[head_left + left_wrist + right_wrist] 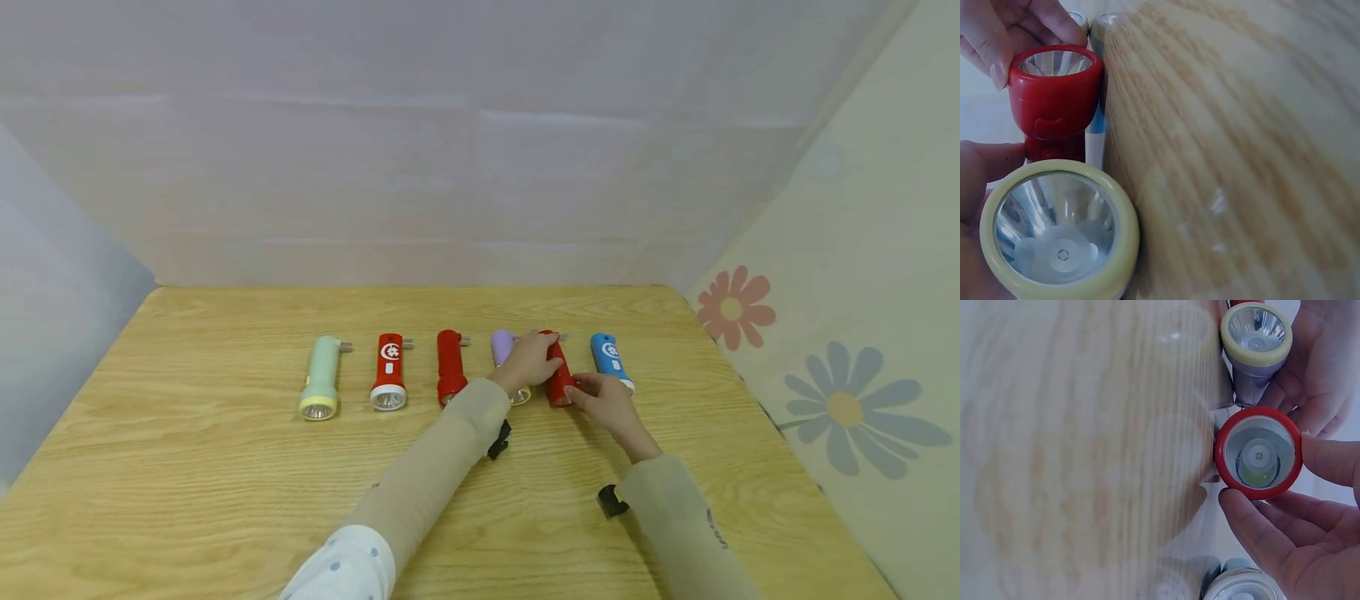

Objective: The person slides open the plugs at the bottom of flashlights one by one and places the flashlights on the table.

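A red flashlight [558, 377] lies slightly slanted on the table, second from the right in a row, plug prongs sticking out near its tail. My left hand [527, 362] reaches over a purple flashlight [502, 343] and holds the red one's tail end with thumb and fingers. At the lens end, my right hand [611, 410] pinches the red rim [1225, 478] between thumb and fingertips, as the right wrist view shows. The purple flashlight's yellow-rimmed head [1125, 219] sits close beside, partly hidden under the left hand in the head view.
To the right lies a blue flashlight [607, 353]. Leftward along the row are another red flashlight [450, 362], a red one with a white rim [390, 367] and a pale green one [324, 367]. Lenses face the near side. A fabric backdrop [375, 183] stands behind the table.
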A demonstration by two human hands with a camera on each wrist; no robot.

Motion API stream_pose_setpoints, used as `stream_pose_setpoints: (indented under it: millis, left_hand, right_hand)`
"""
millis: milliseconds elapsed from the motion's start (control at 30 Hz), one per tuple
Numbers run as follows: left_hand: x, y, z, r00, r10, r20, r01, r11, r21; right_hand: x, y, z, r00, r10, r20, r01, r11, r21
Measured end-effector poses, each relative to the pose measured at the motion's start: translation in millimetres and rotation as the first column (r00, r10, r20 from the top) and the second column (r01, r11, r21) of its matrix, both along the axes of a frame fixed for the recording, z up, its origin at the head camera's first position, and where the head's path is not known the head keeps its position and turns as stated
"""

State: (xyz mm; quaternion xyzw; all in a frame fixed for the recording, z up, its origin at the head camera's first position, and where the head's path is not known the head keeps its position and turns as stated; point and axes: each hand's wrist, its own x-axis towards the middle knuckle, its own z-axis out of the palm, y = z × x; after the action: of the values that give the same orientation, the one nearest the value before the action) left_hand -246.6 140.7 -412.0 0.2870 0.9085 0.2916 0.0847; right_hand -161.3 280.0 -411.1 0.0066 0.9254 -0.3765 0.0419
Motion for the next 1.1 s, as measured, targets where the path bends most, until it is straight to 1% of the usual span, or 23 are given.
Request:
stream_pose_setpoints:
  millis: [267,400,500,633,700,833,933,1100]
  left_hand:
    - [1.2,2,1.1,0.999,-0.048,0.003,0.048,0.998,-0.041]
    - [1.6,2,2.1,0.998,-0.053,0.015,0.053,0.998,-0.025]
    - [1.8,1,1.9,0.998,-0.059,0.002,0.059,0.998,-0.005]
    - [2.6,0,2.6,0.998,-0.056,-0.01,0.056,0.998,0.015]
    - [2.8,0,3.9,0.999,-0.042,-0.008,0.043,0.999,0.031]
    - [1.9,1,7.7,0.999,-0.005,-0.042,0.008,0.997,0.072]
    - [0.5,2,9.2,0.998,0.014,-0.061,-0.007,0.993,0.115]
    - [-3.0,4,10.7,0.997,0.051,-0.058,-0.041,0.986,0.163]
  right_hand:
    - [-4.6,2,0.0,0.999,-0.021,0.038,0.021,1.0,0.011]
    - [-5.6,3,1.0,0.999,-0.011,0.04,0.01,1.0,0.014]
    - [-5.0,5,3.1,1.0,0.0,0.027,-0.001,0.999,0.045]
    - [-1.4,6,5.5,1.0,0.009,-0.018,-0.008,0.995,0.095]
    - [1.6,6,7.6,0.999,0.005,-0.041,-0.001,0.995,0.102]
    - [7.9,8,13.5,0.996,-0.015,-0.092,0.026,0.993,0.118]
    - [10.8,11,17.4,0.989,-0.034,-0.142,0.051,0.992,0.117]
    - [11.3,15,20.0,0.971,-0.08,-0.224,0.101,0.992,0.08]
